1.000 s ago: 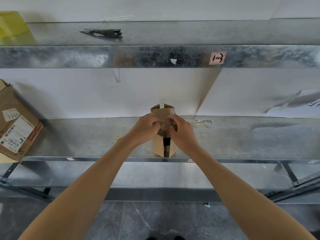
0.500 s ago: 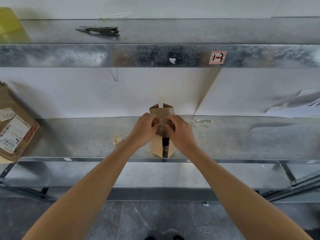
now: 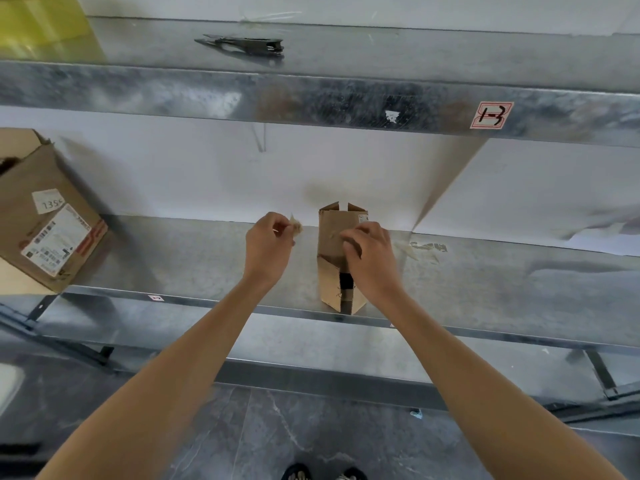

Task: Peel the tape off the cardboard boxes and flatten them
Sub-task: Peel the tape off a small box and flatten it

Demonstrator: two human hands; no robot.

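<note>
Partway done, at a guess. Pinching a small crumpled scrap of tan tape (image 3: 296,226) between the fingertips of the left hand (image 3: 268,249), held clear of and just beside the small brown cardboard box (image 3: 332,251). Gripping that box at its upper front face with the curled right hand (image 3: 369,258), apparently to steady it. Stands upright near the front edge of the dull galvanised steel shelf (image 3: 173,268), a full tube in shape, top flaps open and notched, not yet flattened. Lower down the front seam, a black strip (image 3: 345,282), perhaps more tape to lift; cannot tell for sure. Left to do, by the look of it: clearing any further tape, then collapsing the walls flat. Waiting at the far left of the shelf, a larger brown cardboard box with white shipping labels (image 3: 45,220), tilted and unflattened. Matte, fibrous card, creased at the corners; mottled, faintly glossy metal; flimsy pale film residue (image 3: 427,247) stuck to the shelf right of the hands.
</note>
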